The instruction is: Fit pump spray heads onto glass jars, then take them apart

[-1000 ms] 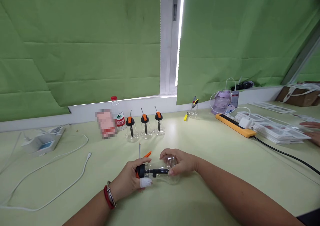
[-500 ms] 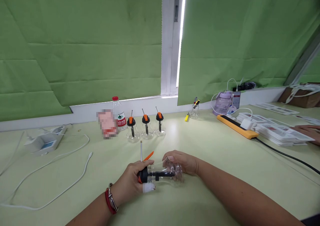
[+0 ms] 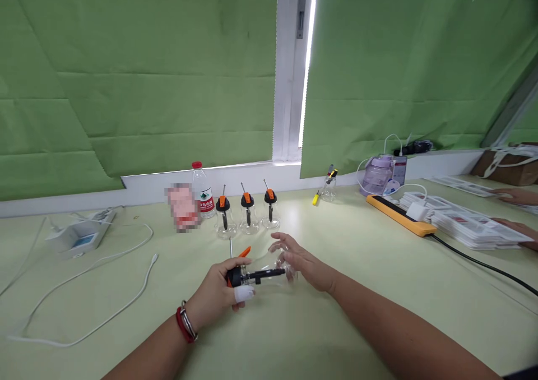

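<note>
My left hand (image 3: pixel 222 285) is closed around the black-and-orange top of a clear dispenser bottle (image 3: pixel 269 275), which lies on its side above the table. A thin metal spout and an orange lever (image 3: pixel 244 251) stick out past the fingers, and a black tube shows inside. White tape wraps one left finger. My right hand (image 3: pixel 305 262) cups the bottle's base with fingers curved round it, some visible through the clear wall. Beyond them, three similar dispenser bottles (image 3: pixel 248 214) stand upright in a row.
Behind the row's left end are a water bottle (image 3: pixel 203 192) and a blurred pink packet (image 3: pixel 184 207). White cables and a power strip (image 3: pixel 86 234) lie left. Rightward are a screwdriver jar (image 3: pixel 329 192), purple jug (image 3: pixel 377 175), orange power strip (image 3: pixel 399 216), stacked cards (image 3: pixel 474 226) and another person's hands (image 3: pixel 515 195).
Both hands and the bottle have moved slightly up and left. My right fingers have spread and shifted around the base. More of the other person's hands shows at the right.
</note>
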Demonstrator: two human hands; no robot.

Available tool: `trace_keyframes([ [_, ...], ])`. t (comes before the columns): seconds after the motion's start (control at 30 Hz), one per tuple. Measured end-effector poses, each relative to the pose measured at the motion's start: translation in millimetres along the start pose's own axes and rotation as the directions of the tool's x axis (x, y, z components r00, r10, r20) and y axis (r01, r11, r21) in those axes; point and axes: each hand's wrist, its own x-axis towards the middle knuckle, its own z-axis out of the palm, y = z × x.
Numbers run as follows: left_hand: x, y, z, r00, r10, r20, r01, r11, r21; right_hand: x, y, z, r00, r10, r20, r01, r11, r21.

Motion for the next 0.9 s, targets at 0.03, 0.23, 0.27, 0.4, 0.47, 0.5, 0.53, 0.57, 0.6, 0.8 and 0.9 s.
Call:
trace_keyframes([
  [0.03,0.0,0.8,-2.2,1.000,0.008,-0.005,-0.009,0.999,-0.040,-1.7,-2.7,0.0,0.994,-0.107,0.014,0.108,0.986,-0.126],
  [0.23,-3.2,1.3,-9.4,0.990,0.044,0.136,-0.018,0.983,-0.185,-7.1,0.1,-0.9,0.795,-0.563,0.226,0.527,0.458,-0.716],
  [0.27,-3.5,1.2,-9.1,0.988,0.040,0.152,-0.011,0.982,-0.188,-6.9,3.0,-0.9,0.782,-0.577,0.235,0.522,0.402,-0.752],
  [0.4,-3.4,1.6,-6.6,0.985,0.035,0.166,-0.004,0.983,-0.184,-5.7,11.0,-0.4,0.770,-0.595,0.230,0.487,0.315,-0.815],
  [0.47,-3.0,2.2,-5.6,0.987,0.037,0.159,-0.010,0.986,-0.167,-5.1,11.0,0.4,0.775,-0.594,0.218,0.477,0.323,-0.818],
  [0.5,-3.0,2.6,-5.2,0.988,0.037,0.152,-0.014,0.988,-0.152,-4.8,10.4,0.9,0.779,-0.593,0.205,0.473,0.339,-0.813],
  [0.53,-3.0,2.9,-4.9,0.989,0.037,0.144,-0.018,0.991,-0.135,-4.3,9.8,1.6,0.784,-0.592,0.188,0.467,0.363,-0.806],
  [0.57,-3.1,3.2,-4.5,0.991,0.036,0.131,-0.021,0.993,-0.117,-3.9,9.2,2.4,0.789,-0.591,0.169,0.463,0.390,-0.796],
  [0.6,-3.3,3.4,-4.2,0.992,0.035,0.119,-0.024,0.995,-0.099,-3.4,9.0,3.3,0.793,-0.591,0.150,0.461,0.419,-0.782],
  [0.8,-3.0,1.6,-2.9,0.998,0.023,0.065,-0.020,0.998,-0.055,-2.8,13.8,8.8,0.833,-0.551,0.041,0.420,0.583,-0.695],
  [0.9,-1.6,0.4,-2.4,0.998,0.026,0.055,-0.023,0.998,-0.055,-4.5,16.2,9.5,0.879,-0.477,0.006,0.363,0.661,-0.657],
])
